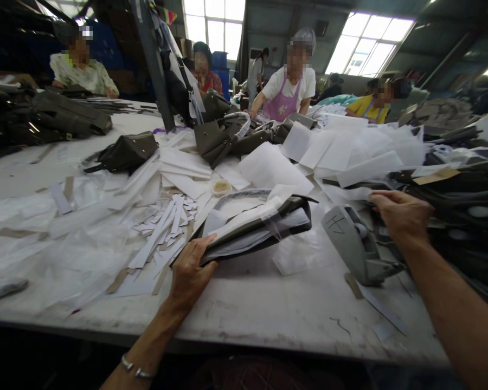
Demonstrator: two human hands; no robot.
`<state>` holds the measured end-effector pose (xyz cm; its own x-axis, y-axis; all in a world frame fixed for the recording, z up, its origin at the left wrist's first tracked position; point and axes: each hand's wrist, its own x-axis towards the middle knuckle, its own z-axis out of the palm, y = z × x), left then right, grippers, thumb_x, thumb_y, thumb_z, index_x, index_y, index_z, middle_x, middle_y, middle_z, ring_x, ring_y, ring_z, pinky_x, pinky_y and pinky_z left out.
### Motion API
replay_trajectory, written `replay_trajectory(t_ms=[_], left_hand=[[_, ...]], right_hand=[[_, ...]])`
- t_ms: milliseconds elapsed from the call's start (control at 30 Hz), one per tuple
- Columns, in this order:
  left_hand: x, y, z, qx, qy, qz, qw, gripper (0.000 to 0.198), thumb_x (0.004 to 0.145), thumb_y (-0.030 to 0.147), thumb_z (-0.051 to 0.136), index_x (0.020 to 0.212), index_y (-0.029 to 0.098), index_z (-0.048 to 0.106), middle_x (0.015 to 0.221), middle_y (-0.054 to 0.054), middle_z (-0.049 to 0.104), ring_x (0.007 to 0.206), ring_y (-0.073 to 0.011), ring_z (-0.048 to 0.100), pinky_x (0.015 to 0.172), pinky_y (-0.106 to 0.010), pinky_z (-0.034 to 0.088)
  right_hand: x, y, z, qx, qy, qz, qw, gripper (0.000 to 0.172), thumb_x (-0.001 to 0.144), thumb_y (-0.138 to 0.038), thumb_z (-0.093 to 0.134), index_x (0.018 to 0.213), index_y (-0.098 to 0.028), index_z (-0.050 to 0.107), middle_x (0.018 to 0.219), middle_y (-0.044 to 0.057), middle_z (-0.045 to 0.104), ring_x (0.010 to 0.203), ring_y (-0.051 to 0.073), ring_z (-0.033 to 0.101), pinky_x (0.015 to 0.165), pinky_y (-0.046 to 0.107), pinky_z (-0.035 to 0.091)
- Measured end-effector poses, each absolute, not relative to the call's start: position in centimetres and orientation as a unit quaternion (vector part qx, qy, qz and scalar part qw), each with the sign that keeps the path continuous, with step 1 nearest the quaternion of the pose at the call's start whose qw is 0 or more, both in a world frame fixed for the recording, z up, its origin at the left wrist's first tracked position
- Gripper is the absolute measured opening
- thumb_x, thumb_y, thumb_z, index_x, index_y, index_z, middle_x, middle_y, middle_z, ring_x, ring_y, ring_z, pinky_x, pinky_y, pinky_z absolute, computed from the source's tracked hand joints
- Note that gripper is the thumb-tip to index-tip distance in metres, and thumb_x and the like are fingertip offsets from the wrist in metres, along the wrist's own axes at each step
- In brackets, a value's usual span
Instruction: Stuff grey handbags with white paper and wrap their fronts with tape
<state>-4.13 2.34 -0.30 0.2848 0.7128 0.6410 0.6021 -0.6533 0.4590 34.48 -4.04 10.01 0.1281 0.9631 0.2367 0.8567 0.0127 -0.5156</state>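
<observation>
A dark handbag [238, 233] lies on its side on the table, with white sheets in and around it and a clear strip across one end. Its curved handle [238, 196] is wrapped in see-through film. My left hand [193, 265] grips the bag's near left end, thumb below and fingers on top. Off to the right, my right hand [404, 214] pinches the edge of a thin, whitish translucent sheet [345, 192]. Just below that sheet stands a grey tape dispenser [352, 244] with dark marks on its side.
Paper strips [174, 222] and crumpled clear plastic [77, 244] cover the left side. White sheets [350, 143] are heaped behind the bag, beside more dark bags [215, 135]. Dark bags [467, 216] crowd the right. A metal post [152, 65] rises at the back; co-workers [288, 86] are beyond.
</observation>
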Motion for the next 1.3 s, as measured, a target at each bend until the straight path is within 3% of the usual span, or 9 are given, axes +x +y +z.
replay_trajectory(t_ms=[200,367,567,667,800,967,1100,1167,1300], left_hand=[[-4.0,2.4,-0.1,0.797,0.411,0.437,0.068,0.047,0.082,0.012,0.057,0.127,0.023,0.055,0.114,-0.005,0.067,0.107,-0.0234,0.064,0.097,-0.038,0.052],[-3.9,2.3,0.1,0.792,0.418,0.438,0.081,0.047,0.082,0.010,0.057,0.127,0.023,0.055,0.115,-0.005,0.066,0.108,-0.0227,0.064,0.098,-0.037,0.051],[-3.9,2.2,0.1,0.792,0.416,0.440,0.080,0.046,0.082,0.009,0.058,0.126,0.022,0.056,0.113,-0.005,0.067,0.107,-0.0223,0.064,0.097,-0.036,0.051],[-3.9,2.3,-0.1,0.789,0.414,0.446,0.080,0.047,0.080,0.007,0.059,0.125,0.022,0.056,0.113,-0.005,0.067,0.106,-0.0215,0.064,0.096,-0.034,0.051],[-3.9,2.3,-0.4,0.784,0.417,0.451,0.084,0.049,0.080,0.008,0.060,0.126,0.023,0.056,0.113,-0.004,0.067,0.105,-0.0212,0.064,0.096,-0.034,0.051],[-3.9,2.3,-0.3,0.783,0.418,0.453,0.083,0.049,0.081,0.009,0.059,0.127,0.024,0.055,0.113,-0.004,0.066,0.105,-0.0216,0.064,0.096,-0.035,0.051],[-3.8,2.3,-0.2,0.785,0.416,0.452,0.086,0.047,0.081,0.010,0.060,0.126,0.024,0.056,0.113,-0.004,0.066,0.106,-0.0220,0.064,0.096,-0.036,0.051],[-3.8,2.3,-0.2,0.784,0.415,0.453,0.087,0.047,0.081,0.010,0.060,0.126,0.024,0.056,0.114,-0.004,0.066,0.106,-0.0221,0.064,0.096,-0.036,0.051],[-3.8,2.3,-0.3,0.778,0.422,0.455,0.097,0.047,0.081,0.012,0.059,0.127,0.024,0.056,0.114,-0.005,0.066,0.107,-0.0225,0.063,0.097,-0.036,0.051]], right_hand=[[29.5,-4.8,8.8,-0.641,-0.669,0.191,0.325,0.011,0.081,-0.028,0.061,0.079,-0.022,0.070,0.097,0.007,0.075,0.093,0.023,0.070,0.083,0.037,0.055],[19.8,-8.7,3.5,-0.472,-0.698,0.428,0.327,0.015,0.076,-0.010,0.058,0.079,-0.021,0.068,0.098,0.003,0.075,0.093,0.017,0.070,0.085,0.029,0.053],[16.0,-10.7,2.0,-0.381,-0.743,0.473,0.281,0.019,0.075,-0.008,0.063,0.083,-0.023,0.073,0.095,-0.002,0.075,0.091,0.013,0.069,0.088,0.023,0.049],[19.6,-9.7,2.5,-0.513,-0.733,0.365,0.258,0.014,0.083,-0.017,0.060,0.090,-0.023,0.071,0.089,0.000,0.073,0.077,0.013,0.068,0.072,0.022,0.052],[25.7,-7.5,1.5,-0.693,-0.696,0.091,0.166,0.027,0.084,-0.025,0.059,0.109,-0.023,0.067,0.114,0.006,0.068,0.070,0.015,0.066,0.064,0.027,0.050],[33.4,-2.9,2.2,-0.769,-0.637,-0.017,0.045,0.014,0.083,-0.020,0.058,0.074,-0.019,0.068,0.072,0.004,0.068,0.066,0.018,0.064,0.058,0.027,0.041],[36.8,0.9,6.5,-0.804,-0.573,-0.134,0.085,0.033,0.091,-0.015,0.042,0.116,-0.007,0.064,0.110,0.023,0.065,0.084,0.026,0.065,0.062,0.032,0.038],[35.9,1.7,8.0,-0.795,-0.566,-0.183,0.121,0.040,0.092,-0.016,0.042,0.130,-0.011,0.055,0.127,0.021,0.059,0.096,0.026,0.062,0.067,0.032,0.039],[30.6,1.2,6.5,-0.779,-0.615,-0.052,0.114,0.020,0.088,-0.033,0.056,0.091,-0.019,0.070,0.089,0.009,0.071,0.074,0.022,0.064,0.059,0.029,0.038]])
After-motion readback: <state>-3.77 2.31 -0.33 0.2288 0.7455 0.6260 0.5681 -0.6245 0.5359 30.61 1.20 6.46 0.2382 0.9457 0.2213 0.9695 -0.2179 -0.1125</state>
